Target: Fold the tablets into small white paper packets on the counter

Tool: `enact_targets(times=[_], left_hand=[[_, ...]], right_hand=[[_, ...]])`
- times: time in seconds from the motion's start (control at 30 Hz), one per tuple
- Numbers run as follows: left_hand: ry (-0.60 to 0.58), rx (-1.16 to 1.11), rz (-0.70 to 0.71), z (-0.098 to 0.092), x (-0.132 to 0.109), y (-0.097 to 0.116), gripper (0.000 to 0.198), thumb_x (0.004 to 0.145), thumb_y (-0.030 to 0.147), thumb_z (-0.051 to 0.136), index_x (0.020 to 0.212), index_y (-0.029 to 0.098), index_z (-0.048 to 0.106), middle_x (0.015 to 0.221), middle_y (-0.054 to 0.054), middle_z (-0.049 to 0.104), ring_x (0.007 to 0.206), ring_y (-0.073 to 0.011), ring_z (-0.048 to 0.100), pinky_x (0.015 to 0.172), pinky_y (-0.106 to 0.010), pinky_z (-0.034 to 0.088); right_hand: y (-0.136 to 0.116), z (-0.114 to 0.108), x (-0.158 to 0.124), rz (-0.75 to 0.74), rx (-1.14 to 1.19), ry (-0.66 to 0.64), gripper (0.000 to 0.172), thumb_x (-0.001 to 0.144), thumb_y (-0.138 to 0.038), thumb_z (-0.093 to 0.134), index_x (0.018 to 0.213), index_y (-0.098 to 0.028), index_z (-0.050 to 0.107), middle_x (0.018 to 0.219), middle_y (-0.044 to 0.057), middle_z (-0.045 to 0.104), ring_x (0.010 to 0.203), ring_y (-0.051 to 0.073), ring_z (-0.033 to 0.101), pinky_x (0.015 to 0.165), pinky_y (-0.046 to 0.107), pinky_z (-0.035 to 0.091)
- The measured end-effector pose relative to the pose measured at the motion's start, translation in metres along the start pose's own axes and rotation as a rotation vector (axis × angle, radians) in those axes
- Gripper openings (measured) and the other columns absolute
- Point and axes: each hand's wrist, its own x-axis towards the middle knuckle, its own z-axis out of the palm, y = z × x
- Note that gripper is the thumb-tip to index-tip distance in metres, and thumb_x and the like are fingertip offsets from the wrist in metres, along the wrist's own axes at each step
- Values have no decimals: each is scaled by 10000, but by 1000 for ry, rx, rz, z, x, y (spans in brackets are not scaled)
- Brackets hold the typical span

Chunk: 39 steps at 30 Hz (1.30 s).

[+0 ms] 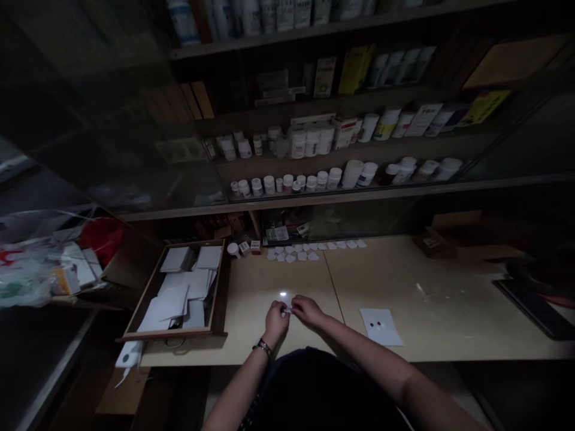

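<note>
Over the pale table (251, 347), my left hand (277, 324) and my right hand (307, 311) meet, both closed on a small white piece (287, 310) that looks like folded paper. The fingers hide most of it. To the right of my hands a white paper sheet (387, 335) lies flat with two small dark red round items (375, 324) on it. Beyond my hands, several small folded white packets (290, 258) lie in rows near the back edge.
A wooden drawer (225, 299) of white paper sheets stands at the left. White bottles and small boxes (256, 247) sit behind it. Shelves (314, 200) of bottles rise at the back. An open cardboard box (456, 239) and a dark flat device (534, 305) lie right.
</note>
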Motion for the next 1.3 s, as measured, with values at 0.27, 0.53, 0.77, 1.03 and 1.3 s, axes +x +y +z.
enact_targets(times=[0.27,0.53,0.77,1.03,1.3], left_hand=[[-100,139,-36,-5,7,3,106,838,128,556,828,165,654,943,-54,623,864,-155,594,774,-235,405],[-55,124,5,0,4,-1,101,861,157,540,864,165,641,968,-62,619,867,-161,589,775,-237,408],[-63,43,-41,3,8,-1,103,833,126,549,781,151,633,927,-68,605,845,-163,579,784,-246,407],[-55,-20,-48,7,10,-4,105,756,49,566,724,148,583,896,-65,593,831,-161,567,789,-257,414],[-7,-149,-108,8,15,-5,119,695,28,581,673,144,564,795,-31,583,762,-146,555,731,-246,423]], right_hand=[[-2,5,-2,8,-52,21,79,843,-216,581,837,-174,648,839,31,625,751,150,540,660,226,336],[-5,5,8,97,-75,-57,106,809,-226,589,779,-175,677,781,27,641,724,153,532,624,232,298],[-1,9,8,150,-56,-32,148,828,-203,537,800,-176,681,837,40,668,767,162,556,644,233,314],[-9,9,2,83,-47,41,188,837,-176,510,926,-194,674,860,41,669,772,163,575,676,231,358],[-3,2,-10,-48,-33,11,196,848,-226,561,973,-205,711,922,53,664,842,175,602,736,241,412]])
